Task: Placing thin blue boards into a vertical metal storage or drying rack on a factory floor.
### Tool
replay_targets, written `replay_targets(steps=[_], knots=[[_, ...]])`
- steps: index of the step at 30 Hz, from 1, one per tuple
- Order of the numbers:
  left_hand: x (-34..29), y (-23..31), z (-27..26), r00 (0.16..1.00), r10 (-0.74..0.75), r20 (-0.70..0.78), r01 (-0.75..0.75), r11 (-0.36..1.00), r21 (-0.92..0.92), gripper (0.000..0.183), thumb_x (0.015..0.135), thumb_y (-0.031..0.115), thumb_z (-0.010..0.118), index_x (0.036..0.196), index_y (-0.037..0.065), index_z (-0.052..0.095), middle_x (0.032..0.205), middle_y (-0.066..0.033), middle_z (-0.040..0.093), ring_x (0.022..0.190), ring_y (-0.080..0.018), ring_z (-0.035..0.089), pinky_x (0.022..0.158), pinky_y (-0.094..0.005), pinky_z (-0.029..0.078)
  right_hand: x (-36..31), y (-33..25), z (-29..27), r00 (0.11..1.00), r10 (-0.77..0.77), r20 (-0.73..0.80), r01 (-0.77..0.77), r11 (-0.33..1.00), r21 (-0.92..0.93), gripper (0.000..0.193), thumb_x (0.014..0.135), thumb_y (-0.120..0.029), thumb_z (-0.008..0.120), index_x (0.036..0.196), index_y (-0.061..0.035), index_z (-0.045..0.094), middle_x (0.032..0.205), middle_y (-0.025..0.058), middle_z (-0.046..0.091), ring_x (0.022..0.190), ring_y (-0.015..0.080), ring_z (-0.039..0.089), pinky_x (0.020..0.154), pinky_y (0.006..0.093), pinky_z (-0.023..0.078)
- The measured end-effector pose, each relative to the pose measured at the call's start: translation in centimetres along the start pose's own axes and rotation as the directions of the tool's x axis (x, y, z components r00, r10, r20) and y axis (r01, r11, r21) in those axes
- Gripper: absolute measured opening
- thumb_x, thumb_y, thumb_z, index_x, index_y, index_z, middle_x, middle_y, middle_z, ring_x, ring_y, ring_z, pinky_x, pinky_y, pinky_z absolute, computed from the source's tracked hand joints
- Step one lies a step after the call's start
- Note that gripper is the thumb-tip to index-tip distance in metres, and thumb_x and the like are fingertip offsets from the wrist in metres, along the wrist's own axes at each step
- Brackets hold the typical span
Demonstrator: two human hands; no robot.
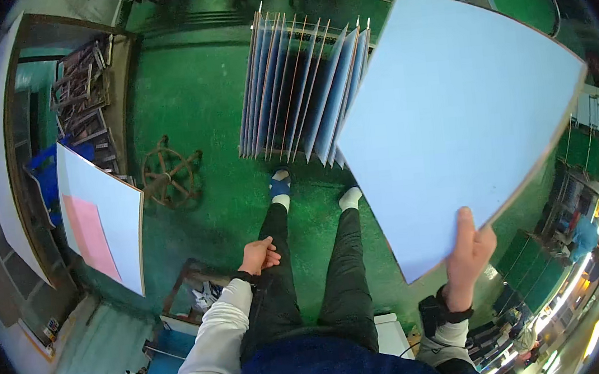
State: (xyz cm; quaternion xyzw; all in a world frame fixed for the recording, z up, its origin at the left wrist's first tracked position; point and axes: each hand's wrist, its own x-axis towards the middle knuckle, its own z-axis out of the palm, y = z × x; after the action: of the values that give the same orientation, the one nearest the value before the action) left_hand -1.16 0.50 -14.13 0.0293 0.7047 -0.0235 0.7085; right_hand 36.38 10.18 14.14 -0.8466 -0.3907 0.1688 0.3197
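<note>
Head view: your right hand [469, 253], four o'clock, grips a pale-blue panel [463, 128]; your left hand [258, 256], seven o'clock, hangs half-curled, empty.

Two hands in play: one left hand [258, 256], one right hand [470, 253]! One big pale-blue panel [465, 113] sits at the right fingers, just one. Look beyond the left fingers: upright panels [337, 89], at least ten of them, overlapping too tightly for an exact tally! Two feet [280, 184] between them and the left fingers. Over to the left of those fingers, and farther out, one spoked frame [166, 177]. Left again, one pale board [121, 222] bearing one pink sheet [90, 232]! And two dark wristbands [458, 312], one behind each set of fingers.
</note>
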Motion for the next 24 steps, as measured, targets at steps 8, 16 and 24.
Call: replay_targets(steps=[8, 16, 24], knots=[[-0.5, -0.4, -1.0, 0.999, 0.026, 0.044, -0.024, 0.999, -0.049, 0.034, 0.098, 0.033, 0.06, 0.086, 0.002, 0.062, 0.068, -0.0146, 0.069, 0.048, -0.0186, 0.063, 0.04, -0.0272, 0.047, -0.5, 2.0, 7.4, 0.972, -0.173, 0.161, 0.183, 0.982, -0.051, 0.032, 0.095, -0.011, 0.06, 0.067, 0.0021, 0.05, 0.055, 0.0143, 0.049, 0.047, 0.0275, 0.05, 0.047, 0.0398, 0.036], [0.0, -0.6, -1.5, 0.999, -0.034, 0.015, 0.033, 0.999, 0.015, 0.036, 0.098, 0.037, 0.059, 0.09, 0.001, 0.063, 0.07, -0.0141, 0.07, 0.049, -0.0177, 0.064, 0.04, -0.0264, 0.046, 0.1, 6.8, 17.3, 0.977, -0.147, 0.152, 0.173, 0.969, -0.176, 0.027, 0.093, -0.016, 0.06, 0.075, 0.0038, 0.058, 0.067, 0.0244, 0.059, 0.06, 0.0436, 0.06, 0.056, 0.0499, 0.047], [0.9, -1.2, -2.0, 0.997, -0.078, 0.003, 0.078, 0.995, 0.062, 0.041, 0.098, 0.04, 0.057, 0.094, 0.001, 0.065, 0.073, -0.0144, 0.071, 0.05, -0.0177, 0.064, 0.041, -0.0266, 0.045, 2.0, 8.8, 23.6, 0.977, -0.096, 0.192, 0.136, 0.968, -0.209, 0.027, 0.093, -0.019, 0.057, 0.077, 0.0017, 0.06, 0.074, 0.023, 0.064, 0.069, 0.0409, 0.065, 0.063, 0.0495, 0.052]])
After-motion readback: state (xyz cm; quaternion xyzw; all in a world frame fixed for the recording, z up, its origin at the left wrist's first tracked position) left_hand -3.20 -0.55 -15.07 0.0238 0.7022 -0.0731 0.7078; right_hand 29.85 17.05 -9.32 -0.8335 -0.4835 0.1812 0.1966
